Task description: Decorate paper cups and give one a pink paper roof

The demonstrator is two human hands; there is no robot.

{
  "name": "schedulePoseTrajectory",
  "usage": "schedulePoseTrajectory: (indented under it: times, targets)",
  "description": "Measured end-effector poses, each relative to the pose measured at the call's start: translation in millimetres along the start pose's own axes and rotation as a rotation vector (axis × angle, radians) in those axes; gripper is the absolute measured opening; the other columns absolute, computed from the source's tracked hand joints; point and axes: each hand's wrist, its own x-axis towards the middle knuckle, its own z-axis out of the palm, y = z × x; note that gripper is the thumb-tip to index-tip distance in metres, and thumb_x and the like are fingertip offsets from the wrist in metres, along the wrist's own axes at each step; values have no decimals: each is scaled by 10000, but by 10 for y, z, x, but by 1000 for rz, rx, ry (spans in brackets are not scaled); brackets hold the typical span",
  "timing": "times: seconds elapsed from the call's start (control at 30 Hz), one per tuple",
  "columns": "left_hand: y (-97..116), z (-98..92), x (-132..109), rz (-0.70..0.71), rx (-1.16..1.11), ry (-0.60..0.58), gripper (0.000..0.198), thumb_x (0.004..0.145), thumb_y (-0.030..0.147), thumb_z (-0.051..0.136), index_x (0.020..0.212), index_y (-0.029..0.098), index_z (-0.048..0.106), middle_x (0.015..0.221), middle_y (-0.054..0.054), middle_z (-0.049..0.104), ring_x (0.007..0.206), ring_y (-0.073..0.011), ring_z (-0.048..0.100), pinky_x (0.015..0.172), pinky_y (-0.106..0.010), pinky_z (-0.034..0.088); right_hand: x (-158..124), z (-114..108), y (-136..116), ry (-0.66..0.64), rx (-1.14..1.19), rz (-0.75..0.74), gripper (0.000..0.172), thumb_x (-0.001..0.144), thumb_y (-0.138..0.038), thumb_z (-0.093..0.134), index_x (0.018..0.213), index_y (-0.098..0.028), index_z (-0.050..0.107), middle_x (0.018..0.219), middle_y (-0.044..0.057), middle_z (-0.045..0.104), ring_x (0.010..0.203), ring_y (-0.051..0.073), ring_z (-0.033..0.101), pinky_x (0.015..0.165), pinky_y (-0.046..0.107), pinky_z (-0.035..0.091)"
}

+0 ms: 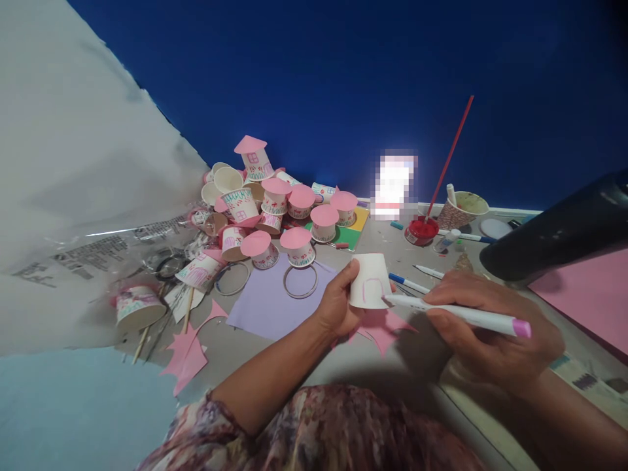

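White tapered paper cup (369,281), wide rim downward, sits in the left hand (339,302), whose thumb lies along its left side while the fingers curl behind, closed snugly around it. From where I stand, the right hand (498,327) pinches a slim white marker with a pink end (464,315), its tip at the cup's lower right wall; whether it touches I can't tell. One arched pink outline (373,282) shows there and the rest of the visible wall is bare, so drawing looks like the step in hand, still early. Beyond the grip, leftward, stand decorated paper cups with pink paper cones (260,252); pink paper scraps (383,330) lie just below. The next move seems to call for a steady cup and a light, controlled tip.
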Motion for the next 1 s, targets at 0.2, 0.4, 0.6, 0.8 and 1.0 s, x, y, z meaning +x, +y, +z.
schedulePoseTrajectory:
  times: [0.2,0.4,0.6,0.8,1.0]
  targets:
    - [-48,16,-4,62,6,59,548,717,447,874,1148,150,709,883,-69,747,762,-230,702,796,-371,570,2,25,-4,-7,-36,-47,155,875,-81,682,944,-218,701,721,10,739,583,173,664,556,315,522]
    - [-60,10,-14,82,44,56,592,698,523,877,1139,167,704,853,-58,738,767,-245,709,828,-403,575,29,21,-5,30,-48,-34,121,859,-99,704,917,-206,712,696,14,721,560,163,630,535,307,497]
    - [-86,2,-15,97,83,65,600,726,518,851,1182,156,706,857,-67,737,720,-220,677,745,-354,548,23,40,11,46,-33,-52,172,847,-82,705,955,-215,722,713,25,739,556,176,633,530,320,502]
    - [-86,15,-20,95,64,57,612,678,525,891,1139,166,709,801,-39,712,670,-196,650,719,-341,540,6,35,22,23,-35,-63,176,850,-77,706,965,-210,717,726,24,747,556,175,638,529,321,503]
    - [-92,20,-21,110,62,70,609,687,519,881,1153,166,711,822,-40,717,705,-197,667,702,-320,540,15,25,13,23,-59,-40,160,855,-86,700,933,-225,719,716,17,747,555,179,643,530,324,508]
